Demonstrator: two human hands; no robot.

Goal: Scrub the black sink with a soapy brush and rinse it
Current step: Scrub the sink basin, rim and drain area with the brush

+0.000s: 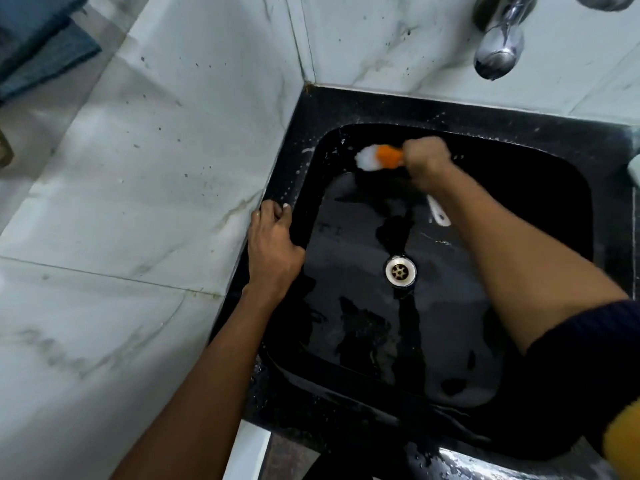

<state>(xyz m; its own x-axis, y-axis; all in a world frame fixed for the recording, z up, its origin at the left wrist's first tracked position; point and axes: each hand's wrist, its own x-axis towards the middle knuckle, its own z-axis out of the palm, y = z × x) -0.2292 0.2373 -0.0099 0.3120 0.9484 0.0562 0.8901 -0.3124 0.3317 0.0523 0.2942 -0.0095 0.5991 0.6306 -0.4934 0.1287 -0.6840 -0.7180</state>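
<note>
Gripping orange brush (389, 155), right hand (426, 161) at black sink (346, 109) back wall; left hand (273, 244) clasping rim.

Glossy black sink (313, 114), orange brush (389, 155) in white foam, grey-veined white marble wall (173, 133), silver drain (400, 270)

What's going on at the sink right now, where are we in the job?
A person is mid-scrub. The right hand grips an orange brush whose foamy white head works the far left corner of the black sink. The left hand holds the sink's left rim. Suds speckle the rim and basin around the drain. No water runs from the tap, so rinsing hasn't started.
</note>
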